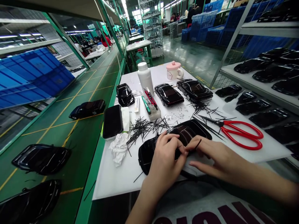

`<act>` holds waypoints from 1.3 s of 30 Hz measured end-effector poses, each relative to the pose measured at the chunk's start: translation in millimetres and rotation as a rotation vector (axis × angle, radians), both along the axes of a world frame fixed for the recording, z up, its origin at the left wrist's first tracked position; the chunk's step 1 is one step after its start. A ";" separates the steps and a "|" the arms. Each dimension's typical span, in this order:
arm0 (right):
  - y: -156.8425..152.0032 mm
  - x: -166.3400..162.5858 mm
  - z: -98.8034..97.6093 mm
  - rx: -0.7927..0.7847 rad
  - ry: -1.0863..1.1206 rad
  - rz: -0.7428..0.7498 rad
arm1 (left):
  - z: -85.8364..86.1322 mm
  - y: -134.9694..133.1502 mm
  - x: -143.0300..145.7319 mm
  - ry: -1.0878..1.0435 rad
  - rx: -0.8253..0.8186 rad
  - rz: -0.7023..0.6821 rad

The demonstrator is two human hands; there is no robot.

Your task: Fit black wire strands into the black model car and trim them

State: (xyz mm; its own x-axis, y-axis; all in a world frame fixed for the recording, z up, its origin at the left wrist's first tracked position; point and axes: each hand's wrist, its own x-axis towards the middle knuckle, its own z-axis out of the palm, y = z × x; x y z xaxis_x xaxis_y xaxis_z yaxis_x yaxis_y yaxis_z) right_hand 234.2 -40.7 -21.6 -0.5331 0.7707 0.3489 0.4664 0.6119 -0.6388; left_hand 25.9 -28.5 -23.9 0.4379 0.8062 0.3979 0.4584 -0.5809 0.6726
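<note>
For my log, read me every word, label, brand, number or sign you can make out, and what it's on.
"N": large dark letter on the shirt; the letters beside it are cut off by the picture's lower edge.
Small box: printed, too small and blurred to read.
I can read no other text.
</note>
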 end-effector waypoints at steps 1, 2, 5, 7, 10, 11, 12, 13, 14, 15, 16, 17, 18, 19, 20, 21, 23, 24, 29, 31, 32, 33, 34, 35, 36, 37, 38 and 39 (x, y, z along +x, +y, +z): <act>-3.2 -3.6 -6.7 0.044 0.024 -0.029 | -0.3 -0.2 0.2 0.008 0.012 0.002; -6.3 -7.1 -12.5 0.077 0.057 -0.060 | -0.6 -0.5 0.5 0.016 0.020 0.001; -13.9 -14.0 -23.4 0.146 0.117 -0.139 | -0.4 -1.5 1.4 0.028 0.023 -0.007; -17.0 -14.9 -25.4 0.179 0.115 -0.173 | 0.0 -2.1 1.6 0.020 0.013 -0.006; -19.5 -12.8 -23.6 0.161 0.134 -0.202 | 0.6 -2.1 1.4 0.004 -0.009 -0.002; -20.2 -12.0 -22.8 0.141 0.153 -0.208 | 0.8 -2.0 1.3 0.005 -0.005 0.001; -21.1 -11.3 -22.2 0.113 0.174 -0.214 | 1.0 -1.9 1.2 0.010 0.005 0.009; -22.1 -10.9 -21.9 0.081 0.198 -0.219 | 1.2 -1.8 1.1 0.018 0.017 0.020; -23.4 -10.8 -22.0 0.042 0.221 -0.226 | 1.4 -1.8 1.0 0.027 0.027 0.030; -24.9 -10.9 -22.5 0.000 0.244 -0.237 | 1.6 -1.9 1.1 0.038 0.029 0.037; -26.5 -11.1 -23.2 -0.047 0.265 -0.258 | 1.8 -2.0 1.2 0.047 0.023 0.042; -28.1 -11.5 -24.1 -0.094 0.284 -0.288 | 2.0 -2.0 1.4 0.055 0.012 0.044; -29.7 -11.9 -25.1 -0.143 0.298 -0.323 | 2.3 -2.0 1.6 0.063 0.000 0.046; -31.2 -12.3 -26.0 -0.197 0.307 -0.358 | 2.7 -1.8 1.7 0.071 -0.012 0.044; -32.4 -12.9 -26.7 -0.255 0.314 -0.386 | 3.2 -1.4 1.8 0.079 -0.024 0.044; -33.4 -13.5 -27.1 -0.315 0.323 -0.406 | 3.9 -1.0 1.9 0.086 -0.033 0.043; -34.3 -15.2 -27.5 -0.422 0.348 -0.415 | 5.2 0.1 2.0 0.101 -0.046 0.043; -34.2 -16.2 -27.5 -0.458 0.367 -0.412 | 5.8 0.6 2.0 0.105 -0.048 0.044; -31.0 -20.7 -27.7 -0.475 0.406 -0.376 | 6.9 1.8 2.0 0.106 -0.055 0.036; -29.7 -21.9 -28.0 -0.461 0.393 -0.362 | 6.6 1.9 1.9 0.106 -0.058 0.034; -29.1 -22.4 -28.1 -0.451 0.384 -0.355 | 6.5 2.0 1.8 0.108 -0.057 0.034; -28.5 -22.8 -28.1 -0.440 0.374 -0.347 | 6.5 2.1 1.8 0.111 -0.053 0.035; -28.0 -23.1 -28.0 -0.428 0.365 -0.338 | 6.5 2.2 1.8 0.115 -0.047 0.037; -27.6 -23.4 -27.9 -0.417 0.356 -0.328 | 6.6 2.3 2.0 0.120 -0.041 0.038; -27.3 -23.6 -27.7 -0.407 0.348 -0.318 | 6.7 2.4 2.4 0.127 -0.034 0.041; -27.1 -23.6 -27.6 -0.398 0.344 -0.313 | 7.0 2.5 3.0 0.135 -0.029 0.043; -27.0 -23.6 -27.5 -0.392 0.338 -0.311 | 7.2 2.6 3.8 0.143 -0.025 0.046; -27.1 -23.5 -27.6 -0.387 0.334 -0.312 | 7.5 2.6 4.8 0.150 -0.024 0.049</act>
State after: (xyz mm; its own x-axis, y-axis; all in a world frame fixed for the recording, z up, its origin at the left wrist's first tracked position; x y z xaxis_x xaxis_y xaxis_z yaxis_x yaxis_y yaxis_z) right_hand 210.7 -67.8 -49.2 -0.1713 0.9778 0.1211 0.3217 0.1717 -0.9311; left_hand 30.6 -25.9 -16.4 0.4509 0.8365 0.3114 0.5817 -0.5400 0.6082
